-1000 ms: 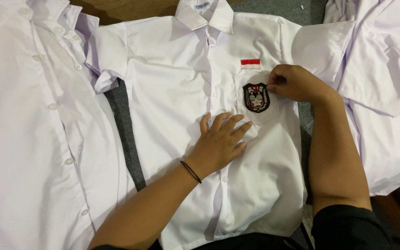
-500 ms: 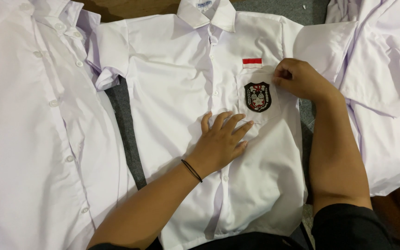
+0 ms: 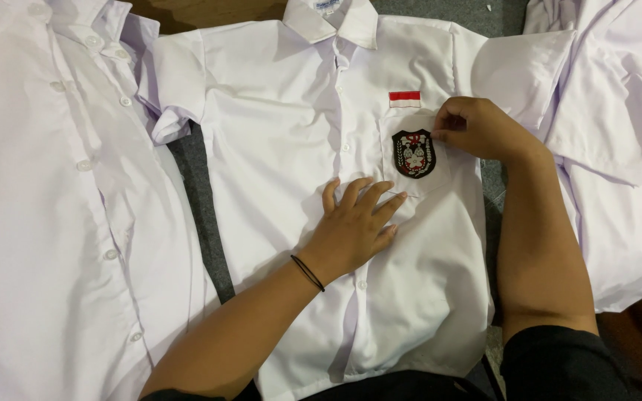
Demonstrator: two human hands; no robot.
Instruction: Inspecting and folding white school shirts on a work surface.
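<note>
Little had shifted over the last second: both hands had kept their places on the middle shirt [image 3: 291,148], and only the right hand's fingertips had crept slightly along the edge of the black crest badge [image 3: 413,154].

Taking that badge as the landmark and reading from the left: far to its left lay another white shirt [image 3: 54,223], buttons showing, spread flat. Between it and the middle shirt ran a strip of grey cloth surface [image 3: 202,215].

Just below and left of the badge, the left hand [image 3: 354,226] lay flat on the shirt front, fingers spread apart, pressing the fabric and clamped on nothing; a thin black band [image 3: 308,272] circled its wrist. Directly above the badge sat a small red-and-white patch [image 3: 405,99].

Touching the badge's right edge, the right hand [image 3: 480,130] had its fingers curled together, pinching at the pocket cloth, which suggested the badge was being positioned or smoothed.

Further right, a third white shirt [image 3: 618,134] lay rumpled. Brown wood [image 3: 187,11] showed beyond the collar.
</note>
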